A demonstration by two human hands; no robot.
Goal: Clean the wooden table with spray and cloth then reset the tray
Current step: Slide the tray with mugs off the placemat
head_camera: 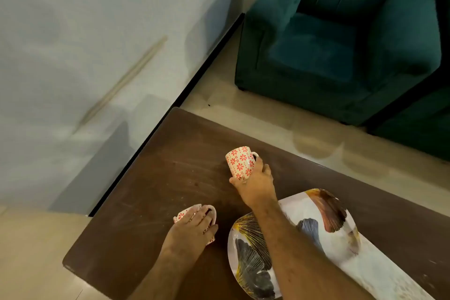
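Observation:
On the dark wooden table (158, 178) stand two white mugs with red flower patterns. My right hand (255, 185) grips the far mug (239, 162) from its near side, beside the handle. My left hand (192, 229) covers the near mug (185, 213) from above, hiding most of it. An oval tray (323, 217) with printed leaf shapes in gold, blue and rust lies at the right, partly under my right forearm. No spray bottle or cloth is in view.
A white wall (97, 44) with a dark skirting strip runs along the table's left edge. A teal armchair (341, 44) stands beyond the table on the beige floor (243, 109). The table's near left corner (67, 263) is close to my left arm.

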